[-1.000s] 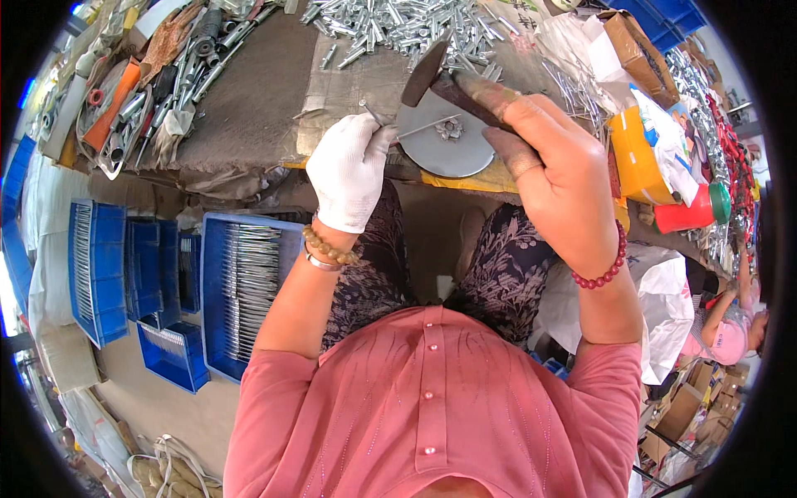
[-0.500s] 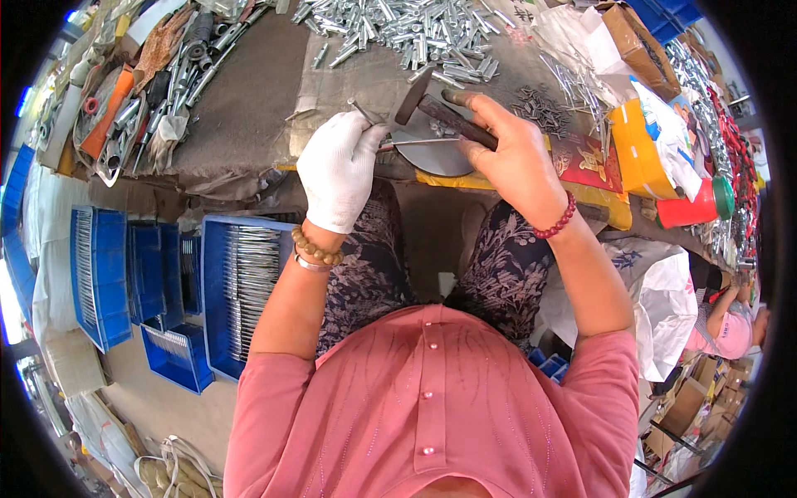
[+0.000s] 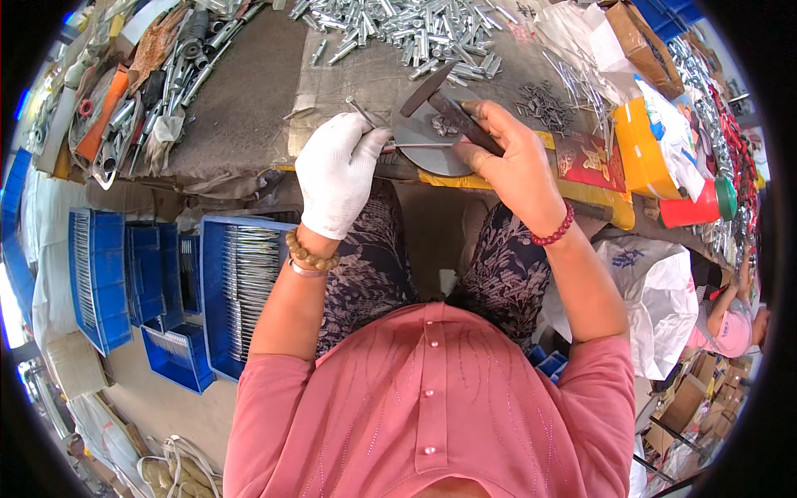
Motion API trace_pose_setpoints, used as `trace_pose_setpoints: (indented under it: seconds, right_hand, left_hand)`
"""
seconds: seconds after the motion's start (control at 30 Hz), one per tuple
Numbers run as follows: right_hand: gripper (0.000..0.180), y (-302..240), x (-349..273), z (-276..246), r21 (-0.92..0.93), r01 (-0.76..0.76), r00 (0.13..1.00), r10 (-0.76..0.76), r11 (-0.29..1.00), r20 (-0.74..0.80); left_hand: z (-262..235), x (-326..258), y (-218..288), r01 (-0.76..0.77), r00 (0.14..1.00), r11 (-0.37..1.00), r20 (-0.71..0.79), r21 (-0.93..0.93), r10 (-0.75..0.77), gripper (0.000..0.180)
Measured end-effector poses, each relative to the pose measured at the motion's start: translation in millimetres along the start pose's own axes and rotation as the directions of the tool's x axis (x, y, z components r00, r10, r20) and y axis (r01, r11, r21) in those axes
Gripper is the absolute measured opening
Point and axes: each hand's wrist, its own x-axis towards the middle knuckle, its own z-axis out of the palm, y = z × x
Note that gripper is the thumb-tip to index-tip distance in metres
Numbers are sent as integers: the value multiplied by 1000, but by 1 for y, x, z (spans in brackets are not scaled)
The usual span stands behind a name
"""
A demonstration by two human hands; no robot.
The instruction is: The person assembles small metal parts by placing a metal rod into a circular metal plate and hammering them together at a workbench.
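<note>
Worn, dusty surface (image 3: 249, 91) bears loose tubes (image 3: 411, 29). Above the round grey disc (image 3: 422, 133), the left hand's (image 3: 336, 174) knit-gloved fingers pinch a slim, shiny rod (image 3: 427, 145); the right hand's (image 3: 519, 170) bare fingers curl round a dark hammer (image 3: 465, 121). Smooth metal could slip from that knit if gripped loosely.

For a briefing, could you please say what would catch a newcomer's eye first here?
Probably the hammer in the right hand, over a grey disc at the front of the bench. Left of it, the gloved left hand grips a metal piece; beyond, silvery parts lie heaped.
</note>
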Motion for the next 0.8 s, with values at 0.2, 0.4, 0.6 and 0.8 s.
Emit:
trace_pose_setpoints:
  seconds: [0.2, 0.4, 0.6, 0.8]
  right_hand:
    - [42, -7, -7, 3, -16, -39, 998, 38, 999, -40]
    - [43, -3, -9, 5, 14, -35, 997, 36, 999, -72]
    - [40, -3, -8, 4, -22, -26, 998, 24, 999, -59]
    - [37, -2, -6, 4, 6, -31, 998, 31, 999, -54]
  left_hand:
    - [-2, 0, 0, -3, 999, 1000, 35, -25, 4, 13]
    - [1, 0, 3, -1, 1000, 1000, -13, 18, 1, 11]
    - [1, 1, 5, 16, 1000, 1000, 6, -12, -16, 11]
    - [1, 0, -2, -48, 999, 999, 13, 17, 48, 14]
